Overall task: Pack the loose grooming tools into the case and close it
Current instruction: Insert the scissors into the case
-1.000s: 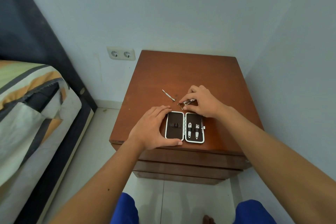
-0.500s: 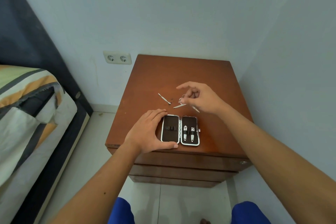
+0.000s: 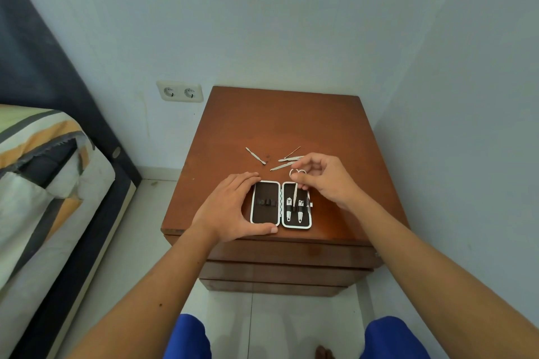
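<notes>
Blue fabric [image 3: 186, 338] over both knees, nearest of all, above pale floor tile [image 3: 271, 326]. Brown wooden counter [image 3: 280, 125] just beyond, drawer fronts facing the camera. Lay open flat near its front edge: the case [image 3: 280, 203], white-rimmed and dark-lined. Cupped the case's left half, fingers along the far rim and thumb along the near rim: the left hand [image 3: 230, 207]. Sat strapped in the right half: two clippers [image 3: 294, 211]. Pinched at the loops and hung point-down over that right half: small scissors [image 3: 296, 183], in the curled fingers of the right hand [image 3: 326, 181]. Lay loose further back on the counter: a slim cuticle tool [image 3: 255, 155] to the left, three thin metal tools [image 3: 287, 160] fanned beside the right hand. Beyond, on the wall: a double socket [image 3: 180, 92]. Off left: a striped bed [image 3: 43, 172].
</notes>
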